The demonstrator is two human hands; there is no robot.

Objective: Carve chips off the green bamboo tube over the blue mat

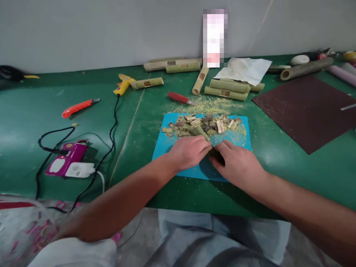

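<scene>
Bamboo piece [200, 132] sits on the blue mat [178, 163] near the desk's front edge, pinched between both hands. Left hand [189, 152] closes over its near end; right hand [239, 165] curls shut on something dark, hidden. Chips [203, 124] crowd the mat's far edge; a slip of either hand could scatter them or nick fingers.

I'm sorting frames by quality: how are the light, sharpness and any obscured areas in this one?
Head view: even, soft light; faint shadows under the left hand and right hand; hands slightly blurred; a pixelated block masks something by the wall; the green table edge bows a little.
</scene>
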